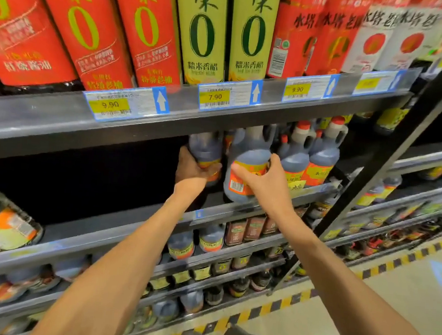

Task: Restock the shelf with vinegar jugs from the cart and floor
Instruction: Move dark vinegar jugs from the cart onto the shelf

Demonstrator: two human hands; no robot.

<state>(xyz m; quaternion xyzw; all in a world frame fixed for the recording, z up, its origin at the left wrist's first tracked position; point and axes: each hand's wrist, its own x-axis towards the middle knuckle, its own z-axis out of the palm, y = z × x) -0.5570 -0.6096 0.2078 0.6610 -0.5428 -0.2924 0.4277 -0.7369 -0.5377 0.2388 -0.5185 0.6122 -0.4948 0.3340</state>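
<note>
Jugs: two in hand on the middle shelf [132, 229] | left hand [192, 169] fingers wrap left jug [206, 150] | right hand [264, 182] fingers clasp front jug [248, 166] at its label | two red-capped jugs [310, 152] stand just right | three price tags [126, 104] above

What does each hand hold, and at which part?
Left hand grips one vinegar jug at its lower body; right hand grips another jug around its labelled middle.
</note>
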